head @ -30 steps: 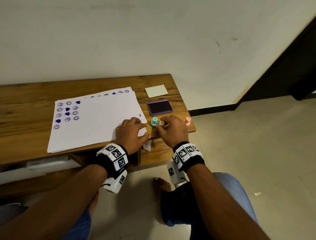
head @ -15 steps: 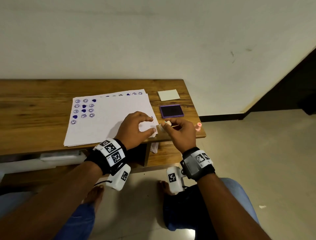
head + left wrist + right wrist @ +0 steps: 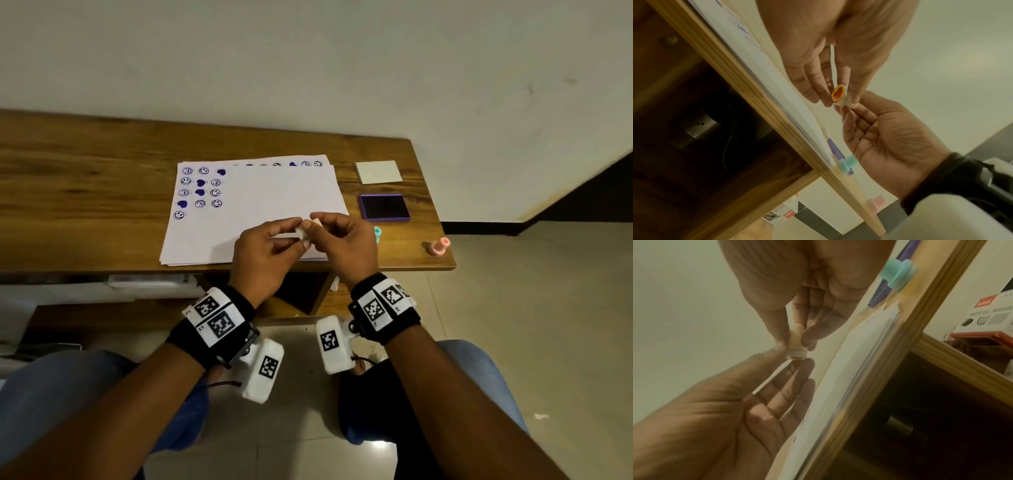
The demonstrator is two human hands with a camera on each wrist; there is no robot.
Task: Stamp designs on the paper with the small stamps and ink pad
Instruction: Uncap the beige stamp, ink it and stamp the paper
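Note:
A small pale stamp [image 3: 304,232] is held between both hands above the near right corner of the white paper [image 3: 274,195]. My right hand [image 3: 317,224] pinches its peach handle [image 3: 796,334]. My left hand [image 3: 296,233] pinches its white base ring [image 3: 797,355]. In the left wrist view the stamp's face [image 3: 839,95] shows a red heart. The purple ink pad [image 3: 384,206] lies open to the right of the paper. The paper's upper left carries purple smiley and heart prints [image 3: 200,192].
A teal stamp [image 3: 376,234] stands beside my right hand, below the ink pad. A pink stamp [image 3: 438,246] sits at the wooden table's [image 3: 85,212] near right corner. A white card [image 3: 378,172] lies behind the pad. A shelf with boxes lies under the table.
My right hand lifted the pale stamp from beside the teal one and carried it left over the paper. My left hand rose off the paper and took hold of the stamp's base.

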